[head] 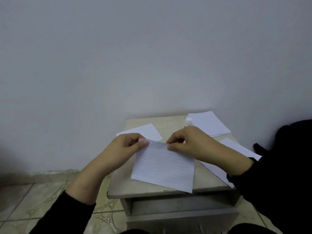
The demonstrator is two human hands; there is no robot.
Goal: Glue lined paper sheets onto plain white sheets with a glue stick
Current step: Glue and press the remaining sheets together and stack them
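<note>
Glue stick (188,121) stands half hidden behind right hand (190,142).

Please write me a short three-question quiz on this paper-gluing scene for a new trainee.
1. True or false: both hands pinch the top edge of the lined sheet.
2. Where does the glue stick stand? A) beside the far stack of sheets B) on the floor
3. What do the sheets lie on?

Key: 1 true, left hand and right hand; 2 A; 3 the small table.
</note>
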